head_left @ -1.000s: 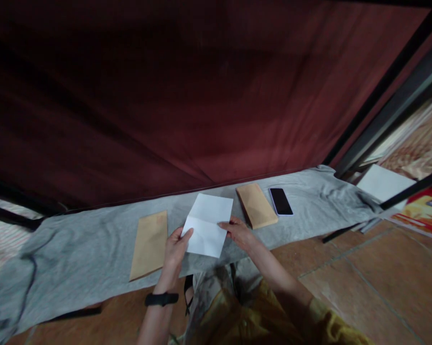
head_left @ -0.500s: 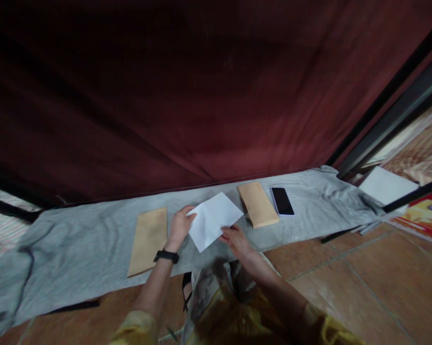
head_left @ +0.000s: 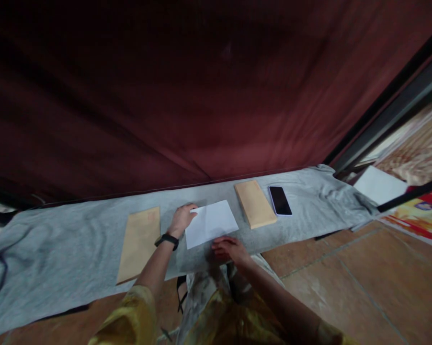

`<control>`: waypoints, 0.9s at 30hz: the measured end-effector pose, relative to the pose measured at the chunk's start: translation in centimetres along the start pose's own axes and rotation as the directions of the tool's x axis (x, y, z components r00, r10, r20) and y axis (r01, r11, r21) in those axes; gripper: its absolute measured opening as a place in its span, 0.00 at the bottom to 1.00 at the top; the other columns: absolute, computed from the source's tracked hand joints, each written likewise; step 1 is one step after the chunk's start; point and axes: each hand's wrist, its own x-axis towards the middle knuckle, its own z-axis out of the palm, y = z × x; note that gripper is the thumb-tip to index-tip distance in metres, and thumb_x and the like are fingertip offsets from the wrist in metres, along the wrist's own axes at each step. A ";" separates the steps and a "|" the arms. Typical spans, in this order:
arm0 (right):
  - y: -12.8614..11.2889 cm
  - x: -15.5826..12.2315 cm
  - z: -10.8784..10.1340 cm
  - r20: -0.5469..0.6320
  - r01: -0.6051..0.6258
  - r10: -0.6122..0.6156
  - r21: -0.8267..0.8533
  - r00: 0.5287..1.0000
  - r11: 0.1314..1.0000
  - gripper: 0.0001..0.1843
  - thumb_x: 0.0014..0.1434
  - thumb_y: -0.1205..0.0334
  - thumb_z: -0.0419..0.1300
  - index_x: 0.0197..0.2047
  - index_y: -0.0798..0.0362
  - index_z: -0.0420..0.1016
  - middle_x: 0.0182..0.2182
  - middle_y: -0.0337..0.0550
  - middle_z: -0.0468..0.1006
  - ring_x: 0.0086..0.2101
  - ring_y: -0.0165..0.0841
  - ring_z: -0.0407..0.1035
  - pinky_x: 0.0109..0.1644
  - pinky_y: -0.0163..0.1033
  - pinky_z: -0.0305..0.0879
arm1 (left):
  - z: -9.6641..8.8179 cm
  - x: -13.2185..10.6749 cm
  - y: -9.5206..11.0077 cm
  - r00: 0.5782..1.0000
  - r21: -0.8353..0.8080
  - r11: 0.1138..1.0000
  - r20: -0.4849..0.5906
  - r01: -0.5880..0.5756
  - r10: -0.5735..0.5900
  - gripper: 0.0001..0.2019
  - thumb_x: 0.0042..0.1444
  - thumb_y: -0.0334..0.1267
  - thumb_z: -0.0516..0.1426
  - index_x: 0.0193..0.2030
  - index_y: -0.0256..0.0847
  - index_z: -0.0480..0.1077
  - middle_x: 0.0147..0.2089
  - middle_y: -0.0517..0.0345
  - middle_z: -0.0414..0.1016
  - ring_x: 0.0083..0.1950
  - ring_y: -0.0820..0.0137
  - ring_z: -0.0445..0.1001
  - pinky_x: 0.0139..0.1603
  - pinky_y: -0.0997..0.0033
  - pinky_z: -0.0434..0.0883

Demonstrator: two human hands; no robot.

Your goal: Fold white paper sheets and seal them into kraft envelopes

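Note:
A white sheet of paper (head_left: 212, 223) lies on the grey cloth in front of me. My left hand (head_left: 182, 219), with a black band on its wrist, pinches the upper left corner of the sheet between thumb and fingers. Just below the sheet's lower right edge, my right hand (head_left: 232, 249) has its fingers stretched out and holds nothing. To the left of my left hand lies a flat brown envelope (head_left: 139, 243). A stack of brown envelopes (head_left: 255, 203) rests to the right of the sheet.
A phone (head_left: 280, 201) with a dark screen lies right of the stack. Grey cloth (head_left: 75, 249) covers the long narrow surface. Behind it hangs a dark red curtain (head_left: 209, 120). At the right are a white box-like object (head_left: 379, 184) and a black metal bar (head_left: 413, 194).
The white sheet has turned and come down flat onto the cloth. My right hand has let go of its lower edge and drawn slightly toward me; my left hand stays on it.

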 end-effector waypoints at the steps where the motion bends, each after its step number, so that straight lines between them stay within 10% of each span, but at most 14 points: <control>1: 0.0 -0.1 -0.1 -0.022 0.094 -0.097 -0.121 0.995 0.988 0.16 0.64 0.51 0.56 0.47 0.52 0.77 0.44 0.52 0.82 0.42 0.42 0.78 0.50 0.54 0.75 | 0.0 0.0 0.0 1.000 0.011 1.000 0.002 -0.004 0.004 0.15 0.56 0.31 0.59 0.49 0.43 0.79 0.46 0.50 0.84 0.46 0.61 0.80 0.51 0.65 0.72; 5: 0.1 -0.1 -0.5 0.179 0.514 -0.545 -0.652 0.819 0.558 0.17 0.66 0.61 0.55 0.55 0.50 0.77 0.57 0.49 0.77 0.59 0.41 0.68 0.68 0.53 0.60 | -0.3 -0.4 0.5 1.000 0.066 0.998 -0.021 -0.010 0.011 0.14 0.57 0.31 0.59 0.49 0.43 0.79 0.49 0.49 0.82 0.52 0.57 0.78 0.60 0.57 0.69; 7: 0.4 0.1 -0.7 0.328 0.571 -0.594 -0.772 0.734 0.279 0.18 0.66 0.65 0.55 0.57 0.52 0.75 0.58 0.50 0.76 0.59 0.41 0.68 0.69 0.53 0.60 | 0.1 -1.2 1.1 0.994 0.111 0.993 -0.099 -0.033 0.044 0.16 0.58 0.30 0.58 0.52 0.41 0.77 0.56 0.45 0.79 0.60 0.54 0.74 0.66 0.51 0.65; 10: 1.1 0.3 -1.0 0.407 0.565 -0.600 -0.820 0.689 0.092 0.20 0.67 0.67 0.54 0.61 0.52 0.73 0.59 0.49 0.75 0.59 0.39 0.68 0.68 0.52 0.62 | 1.8 -3.7 2.2 0.950 0.147 0.981 -0.265 -0.129 0.164 0.17 0.63 0.31 0.53 0.56 0.37 0.75 0.63 0.42 0.73 0.65 0.55 0.70 0.69 0.48 0.63; 17: 2.0 0.5 -1.0 0.404 0.537 -0.616 -0.843 0.676 0.035 0.21 0.67 0.66 0.53 0.62 0.54 0.72 0.58 0.51 0.77 0.59 0.39 0.69 0.68 0.50 0.62 | 6.7 -9.3 3.8 0.919 0.042 0.922 -0.075 -0.385 0.387 0.18 0.70 0.39 0.48 0.59 0.40 0.73 0.62 0.51 0.75 0.65 0.65 0.71 0.67 0.58 0.69; 27: 2.0 0.4 -1.0 0.415 0.555 -0.635 -0.831 0.651 0.026 0.21 0.67 0.67 0.53 0.62 0.54 0.72 0.58 0.50 0.76 0.59 0.39 0.68 0.69 0.52 0.62 | 6.0 -6.6 2.3 0.931 0.161 0.925 -0.070 -0.343 0.357 0.20 0.71 0.40 0.46 0.61 0.38 0.71 0.65 0.49 0.72 0.69 0.66 0.67 0.69 0.58 0.66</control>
